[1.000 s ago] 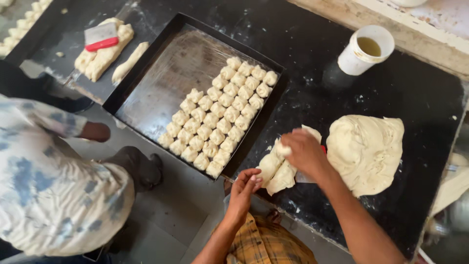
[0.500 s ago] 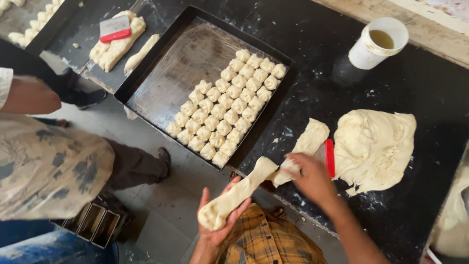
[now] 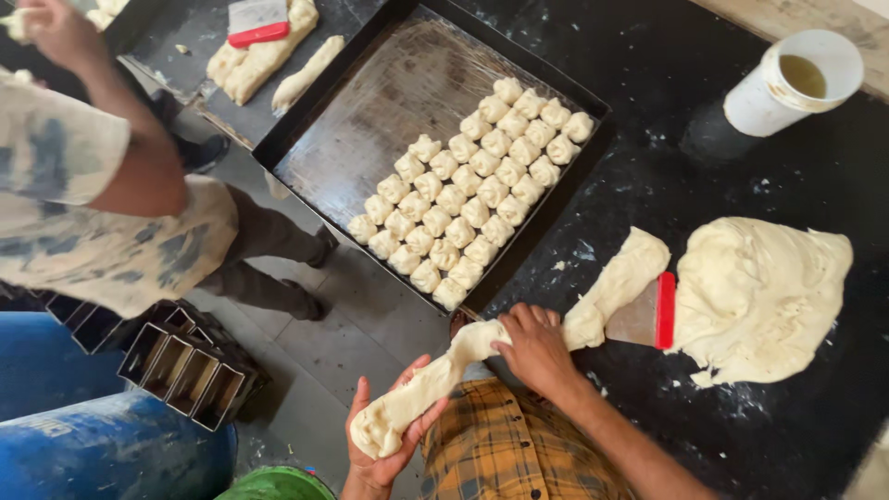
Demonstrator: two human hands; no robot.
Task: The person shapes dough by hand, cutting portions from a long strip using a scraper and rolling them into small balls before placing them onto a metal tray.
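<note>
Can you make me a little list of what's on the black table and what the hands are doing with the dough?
left hand: cups the end of the dough strip
right hand: grips the strip's middle
dough scraper: red handle, beside the strip
big dough lump: right of the scraper
baking tray: rows of dough pieces
white cup: yellowish liquid inside

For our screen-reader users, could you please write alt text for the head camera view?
A person's left hand and right hand stretch a dough strip over a black counter, beside a tray of dough pieces.
</note>
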